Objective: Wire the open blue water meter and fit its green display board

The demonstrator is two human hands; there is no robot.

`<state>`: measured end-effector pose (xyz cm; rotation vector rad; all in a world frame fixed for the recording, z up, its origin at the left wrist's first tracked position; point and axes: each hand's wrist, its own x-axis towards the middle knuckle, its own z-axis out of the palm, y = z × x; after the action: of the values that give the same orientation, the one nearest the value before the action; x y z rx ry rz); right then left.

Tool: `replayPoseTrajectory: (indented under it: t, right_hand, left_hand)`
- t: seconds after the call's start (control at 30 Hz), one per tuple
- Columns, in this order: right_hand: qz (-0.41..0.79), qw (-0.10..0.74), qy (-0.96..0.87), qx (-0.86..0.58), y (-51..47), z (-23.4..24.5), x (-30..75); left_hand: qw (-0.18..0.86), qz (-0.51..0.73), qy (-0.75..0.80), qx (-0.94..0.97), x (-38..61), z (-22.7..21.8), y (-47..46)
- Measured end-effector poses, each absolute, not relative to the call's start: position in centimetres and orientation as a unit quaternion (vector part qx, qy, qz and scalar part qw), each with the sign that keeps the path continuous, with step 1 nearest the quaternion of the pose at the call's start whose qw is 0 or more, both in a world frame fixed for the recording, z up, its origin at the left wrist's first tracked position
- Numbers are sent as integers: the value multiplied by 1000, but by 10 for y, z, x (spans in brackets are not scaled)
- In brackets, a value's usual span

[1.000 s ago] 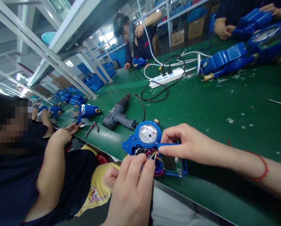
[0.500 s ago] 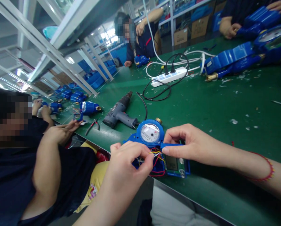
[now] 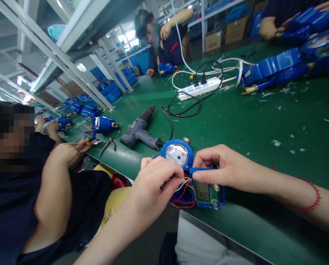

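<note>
A blue water meter (image 3: 177, 154) with a round white dial lies at the near edge of the green table (image 3: 236, 125). Its housing is open, showing a green circuit board (image 3: 203, 191) and red, yellow and white wires (image 3: 182, 187). My left hand (image 3: 153, 184) pinches the wires at the meter's left side. My right hand (image 3: 222, 165) grips the blue housing edge from the right, thumb and forefinger closed on it. A red string bracelet (image 3: 314, 193) sits on my right wrist.
A grey power drill (image 3: 140, 130) lies just behind the meter, with small pliers (image 3: 107, 144) to its left. A white power strip (image 3: 199, 88) with cables sits further back. More blue meters (image 3: 274, 70) lie far right. A person in dark clothing (image 3: 29, 191) sits close at my left; other workers sit beyond.
My left hand has risen from below the table edge onto the meter's left side and taken hold of the wires. My right hand has kept its grip.
</note>
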<state>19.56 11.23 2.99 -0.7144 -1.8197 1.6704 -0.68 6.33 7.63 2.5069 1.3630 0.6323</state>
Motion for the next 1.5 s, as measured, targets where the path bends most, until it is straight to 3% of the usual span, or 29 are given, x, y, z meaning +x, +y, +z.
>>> replayPoseTrajectory:
  t: [0.27,0.6,1.2,1.5]
  right_hand:
    - [633,287,-669,-265,113,30,193]
    - [593,289,-698,-279,109,32,194]
    - [578,300,-704,-285,106,35,192]
    - [590,287,-695,-296,105,35,192]
  left_hand:
    - [-37,194,402,894,-5,75,59]
    - [113,190,459,861,-2,78,66]
    - [-49,246,456,854,6,71,66]
    - [64,261,523,809,-12,75,63]
